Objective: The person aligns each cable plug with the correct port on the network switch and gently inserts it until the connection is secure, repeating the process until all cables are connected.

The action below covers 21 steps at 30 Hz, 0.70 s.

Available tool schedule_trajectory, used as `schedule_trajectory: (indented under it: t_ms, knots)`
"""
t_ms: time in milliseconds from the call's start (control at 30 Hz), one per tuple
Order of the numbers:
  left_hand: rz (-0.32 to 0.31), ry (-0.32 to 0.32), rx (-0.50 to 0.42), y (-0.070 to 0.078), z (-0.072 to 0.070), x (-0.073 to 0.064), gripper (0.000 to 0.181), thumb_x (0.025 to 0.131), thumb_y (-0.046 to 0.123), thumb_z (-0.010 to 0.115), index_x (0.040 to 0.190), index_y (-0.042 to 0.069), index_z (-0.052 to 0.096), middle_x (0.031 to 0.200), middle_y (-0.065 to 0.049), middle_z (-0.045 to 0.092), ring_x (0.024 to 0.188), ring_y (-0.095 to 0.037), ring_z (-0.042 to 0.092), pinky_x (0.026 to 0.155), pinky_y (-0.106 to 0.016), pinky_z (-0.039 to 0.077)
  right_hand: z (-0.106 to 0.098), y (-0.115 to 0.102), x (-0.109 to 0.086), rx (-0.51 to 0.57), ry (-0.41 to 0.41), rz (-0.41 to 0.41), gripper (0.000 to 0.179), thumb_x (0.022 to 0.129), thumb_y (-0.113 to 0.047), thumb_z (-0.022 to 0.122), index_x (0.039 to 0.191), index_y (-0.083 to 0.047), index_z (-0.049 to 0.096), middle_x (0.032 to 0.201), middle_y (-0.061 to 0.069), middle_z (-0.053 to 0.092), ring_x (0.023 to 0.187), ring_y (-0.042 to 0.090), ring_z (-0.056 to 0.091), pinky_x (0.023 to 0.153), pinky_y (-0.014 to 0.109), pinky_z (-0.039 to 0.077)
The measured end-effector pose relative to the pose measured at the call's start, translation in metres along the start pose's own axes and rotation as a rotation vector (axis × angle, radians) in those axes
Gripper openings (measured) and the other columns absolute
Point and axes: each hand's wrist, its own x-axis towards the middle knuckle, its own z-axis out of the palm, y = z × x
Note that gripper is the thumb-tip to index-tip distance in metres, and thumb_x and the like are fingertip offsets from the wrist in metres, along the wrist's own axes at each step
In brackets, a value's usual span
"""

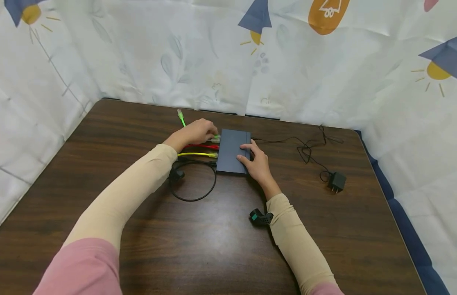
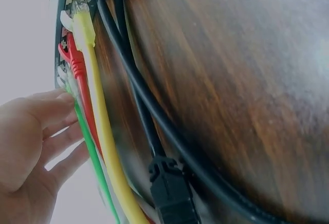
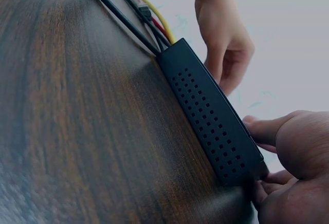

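Observation:
A dark, flat network switch (image 1: 232,151) lies on the table with cables along its left side. My right hand (image 1: 259,164) holds its right edge, thumb and a finger on the top, other fingers at the end face in the right wrist view. At the far left corner my left hand (image 1: 199,133) pinches the plug end of a green network cable (image 2: 92,147) at a port. Beside it, a red cable (image 2: 85,88) and a yellow cable (image 2: 85,34) sit in ports. A black cable (image 1: 193,200) joins the near end of that side.
A black power adapter (image 1: 337,181) lies to the right, its thin cord (image 1: 306,151) running towards the switch. Another green cable end (image 1: 180,115) points to the back. A dark wrist camera (image 1: 261,217) hangs by my right forearm. Printed curtains (image 1: 213,53) border the table.

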Motion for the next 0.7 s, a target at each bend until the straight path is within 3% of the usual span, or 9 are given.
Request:
schedule_trajectory:
  t_ms: [433, 700]
  knots:
    - [-0.009, 0.030, 0.023, 0.005, 0.006, 0.003, 0.027, 0.098, 0.004, 0.049, 0.115, 0.004, 0.070, 0.118, -0.017, 0.065, 0.106, -0.031, 0.064, 0.089, -0.042, 0.053, 0.000, 0.003, -0.001, -0.008, -0.010, -0.010, 0.035, 0.091, -0.022, 0.068, 0.125, -0.015, 0.061, 0.161, 0.008, 0.023, 0.145, 0.025, 0.033, 0.114, 0.039, 0.036]
    - [-0.030, 0.008, 0.037, 0.011, 0.003, 0.003, 0.028, 0.098, 0.003, 0.047, 0.114, 0.002, 0.069, 0.121, -0.019, 0.065, 0.105, -0.032, 0.064, 0.088, -0.043, 0.053, -0.001, 0.003, 0.000, -0.044, -0.011, -0.022, 0.034, 0.091, -0.025, 0.068, 0.124, -0.018, 0.062, 0.160, 0.010, 0.024, 0.144, 0.027, 0.033, 0.114, 0.043, 0.034]
